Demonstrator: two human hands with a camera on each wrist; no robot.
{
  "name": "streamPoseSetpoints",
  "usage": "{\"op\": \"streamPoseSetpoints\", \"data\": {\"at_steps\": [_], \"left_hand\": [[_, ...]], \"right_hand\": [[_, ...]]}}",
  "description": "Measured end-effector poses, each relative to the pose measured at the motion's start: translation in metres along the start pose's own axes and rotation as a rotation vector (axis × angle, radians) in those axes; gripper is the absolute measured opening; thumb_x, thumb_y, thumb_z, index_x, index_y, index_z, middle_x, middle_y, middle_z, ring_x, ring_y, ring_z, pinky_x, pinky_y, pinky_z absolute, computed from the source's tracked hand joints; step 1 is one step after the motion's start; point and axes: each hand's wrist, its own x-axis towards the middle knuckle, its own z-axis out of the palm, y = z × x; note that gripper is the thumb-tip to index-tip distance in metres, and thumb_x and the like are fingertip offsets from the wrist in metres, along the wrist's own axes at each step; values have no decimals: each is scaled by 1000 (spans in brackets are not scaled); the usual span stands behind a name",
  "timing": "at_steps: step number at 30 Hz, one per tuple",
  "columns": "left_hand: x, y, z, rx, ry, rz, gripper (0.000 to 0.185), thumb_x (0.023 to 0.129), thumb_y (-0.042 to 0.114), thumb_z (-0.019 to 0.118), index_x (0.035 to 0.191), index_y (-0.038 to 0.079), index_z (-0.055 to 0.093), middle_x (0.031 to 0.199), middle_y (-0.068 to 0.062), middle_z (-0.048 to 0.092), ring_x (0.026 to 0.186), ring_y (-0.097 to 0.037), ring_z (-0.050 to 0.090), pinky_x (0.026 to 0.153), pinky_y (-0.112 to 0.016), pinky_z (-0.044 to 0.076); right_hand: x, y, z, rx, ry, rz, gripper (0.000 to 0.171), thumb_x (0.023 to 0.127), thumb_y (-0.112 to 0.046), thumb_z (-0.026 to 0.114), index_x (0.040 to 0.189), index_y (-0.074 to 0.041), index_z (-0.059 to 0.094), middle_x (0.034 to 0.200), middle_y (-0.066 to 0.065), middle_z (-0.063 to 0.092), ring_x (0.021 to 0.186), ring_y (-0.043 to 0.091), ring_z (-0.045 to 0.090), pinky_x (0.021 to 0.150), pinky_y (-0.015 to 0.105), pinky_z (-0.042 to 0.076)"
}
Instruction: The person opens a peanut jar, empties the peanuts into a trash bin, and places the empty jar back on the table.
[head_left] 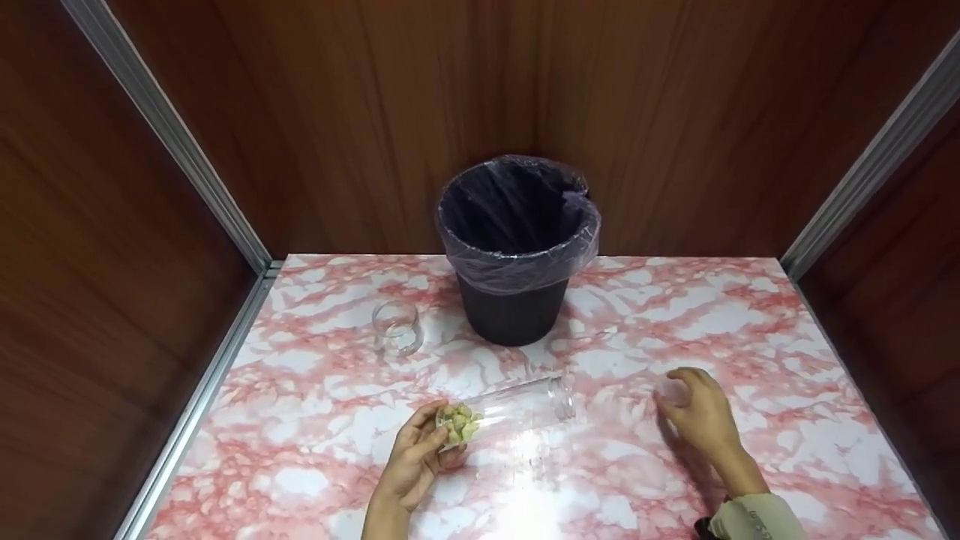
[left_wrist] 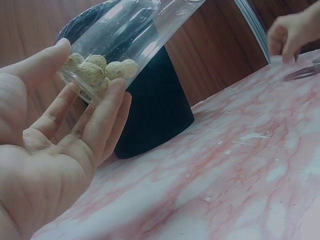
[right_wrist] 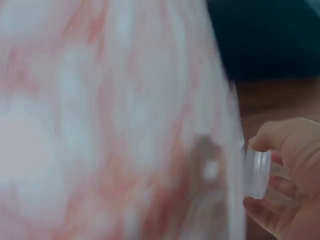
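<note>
My left hand (head_left: pixel 415 455) grips the base end of a clear, tube-like jar (head_left: pixel 521 406), thumb on one side and fingers on the other. Tilted well over, the jar points its open mouth to the right. Several pale yellow, rough-shelled peanuts (left_wrist: pixel 102 69) lie gathered at its bottom. To the right, my right hand (head_left: pixel 703 415) pinches a clear ridged cap (right_wrist: pixel 257 175) between thumb and fingers, close against the tabletop.
A black bin (head_left: pixel 512 311) with a thin purplish liner (head_left: pixel 517 271) stands at the back middle. Left of it is a small clear glass (head_left: pixel 397 328). Wood-grain panels (head_left: pixel 337 127) close off the back and sides of the red-and-white marbled table (head_left: pixel 300 420).
</note>
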Motion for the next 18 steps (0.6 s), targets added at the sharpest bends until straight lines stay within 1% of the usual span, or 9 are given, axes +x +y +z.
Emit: {"op": "streamPoseSetpoints", "data": {"at_steps": [3, 6, 9, 12, 16, 18], "left_hand": [[0, 0, 0, -1, 7, -5, 40, 97, 4, 56, 135, 3, 43, 127, -11, 50, 102, -19, 62, 87, -35, 54], [0, 1, -1, -1, 9, -2, 40, 97, 5, 57, 135, 4, 43, 128, -11, 50, 104, -20, 61, 87, -35, 54], [-1, 0, -1, -6, 17, -4, 40, 97, 6, 57, 135, 5, 44, 129, -10, 49, 105, -20, 61, 88, -35, 53], [-2, -1, -2, -14, 24, -12, 39, 97, 5, 57, 134, 6, 44, 129, -10, 49, 105, -20, 60, 88, -36, 53], [-2, -3, -2, -25, 38, -19, 39, 97, 5, 58, 133, 7, 45, 129, -11, 49, 105, -21, 61, 88, -37, 53], [-2, -3, -2, -26, 43, -22, 39, 97, 5, 58, 134, 7, 45, 129, -11, 49, 105, -22, 61, 89, -38, 53]], "right_hand": [[-2, 14, 1, -23, 32, 20, 37, 71, 3, 77, 106, 6, 65, 114, 25, 60, 106, 46, 56, 85, 57, 47], [-3, 20, 1, -36, 41, 22, 37, 70, 4, 75, 105, 6, 66, 114, 26, 60, 105, 47, 56, 83, 58, 47], [-5, 23, 2, -45, 25, 34, 36, 70, 3, 75, 105, 6, 66, 115, 27, 59, 105, 48, 56, 83, 58, 47], [-6, 23, 2, -66, -17, 59, 34, 72, 2, 74, 105, 4, 66, 118, 28, 58, 107, 49, 55, 82, 59, 47], [-6, 20, -1, -111, -64, 95, 31, 75, -4, 74, 106, 0, 67, 125, 28, 55, 105, 51, 54, 72, 60, 50], [-4, 16, -2, -134, -42, 82, 30, 77, -7, 76, 105, -1, 68, 127, 28, 54, 103, 52, 55, 69, 61, 50]]}}
